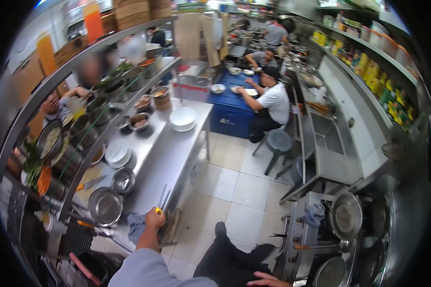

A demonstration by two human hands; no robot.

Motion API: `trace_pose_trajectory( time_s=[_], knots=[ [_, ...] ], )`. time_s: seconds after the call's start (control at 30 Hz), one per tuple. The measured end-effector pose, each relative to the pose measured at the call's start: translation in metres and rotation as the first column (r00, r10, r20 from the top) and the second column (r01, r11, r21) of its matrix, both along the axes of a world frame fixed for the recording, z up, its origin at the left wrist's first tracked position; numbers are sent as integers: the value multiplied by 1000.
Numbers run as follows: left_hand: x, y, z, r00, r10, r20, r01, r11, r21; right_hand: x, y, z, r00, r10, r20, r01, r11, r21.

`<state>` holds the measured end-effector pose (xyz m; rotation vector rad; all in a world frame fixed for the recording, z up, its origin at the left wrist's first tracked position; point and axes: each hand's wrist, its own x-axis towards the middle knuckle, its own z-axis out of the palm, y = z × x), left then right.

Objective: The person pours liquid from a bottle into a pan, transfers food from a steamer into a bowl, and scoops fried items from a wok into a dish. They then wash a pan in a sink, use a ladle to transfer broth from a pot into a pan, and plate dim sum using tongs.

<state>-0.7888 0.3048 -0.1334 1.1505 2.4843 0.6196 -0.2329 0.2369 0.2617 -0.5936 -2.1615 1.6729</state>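
Note:
My left hand (154,218) is closed around the yellow handle of a slim tool (164,198) with two thin metal blades, scissor-like in shape. It is held over the near end of the steel counter (151,179). A grey-blue cloth (136,226) lies just left of that hand. Close by on the counter are a wide metal bowl (105,206) and a smaller metal bowl (123,181). My right hand (268,279) shows at the bottom edge, partly cut off, its fingers apart and holding nothing visible.
A knife (92,182) lies on a board at left. White plates (183,118) are stacked farther along the counter. On the right, the stove (299,239) carries pans (346,215). Tiled floor (220,186) runs between. A seated person (275,100) eats at a blue chest (227,119), beside a stool (278,141).

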Motion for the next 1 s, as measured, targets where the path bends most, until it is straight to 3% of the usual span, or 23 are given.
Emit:
trace_pose_trajectory(
  time_s=[0.03, 0.07, 0.17, 0.3, 0.4, 0.53, 0.63, 0.77, 0.9, 1.0],
  knots=[
    [2, 0, 6, 1000, 3, 15, -3, 1000, 4, -10, 6, 2, 988, 49, -149, -61, 995, -75],
    [1, 0, 8, 1000, -22, -16, 23, 1000, 13, -25, 6, 1, 956, -13, -294, -26, 991, -129],
    [2, -1, 14, 998, -44, -52, 45, 999, 19, -24, 12, -21, 968, 50, -245, -63, 997, -45],
    [6, -1, 19, 999, -35, -37, 36, 999, 13, -29, 12, -20, 975, -14, -220, -16, 991, -134],
    [4, -1, 14, 998, -22, -61, 24, 999, 31, -26, 15, -13, 863, -26, -504, 39, 999, 14],
    [7, -1, 16, 997, -19, -71, 22, 999, 39, -31, 19, 5, 987, -63, -151, 86, 985, 150],
    [-6, -2, -7, 996, -61, -63, 64, 996, 56, -32, 20, -5, 973, -41, -228, 47, 999, 20],
    [-5, -2, -7, 995, -64, -76, 67, 997, 39, -24, 28, -7, 958, 125, -258, -113, 992, 58],
    [-2, 1, 0, 994, -83, -77, 87, 995, 54, -34, 26, -2, 959, -24, -283, 17, 999, -30],
    [-6, -2, -10, 993, -85, -87, 91, 994, 64, -28, 29, -14, 938, 97, -333, -112, 993, -25]
  ],
)
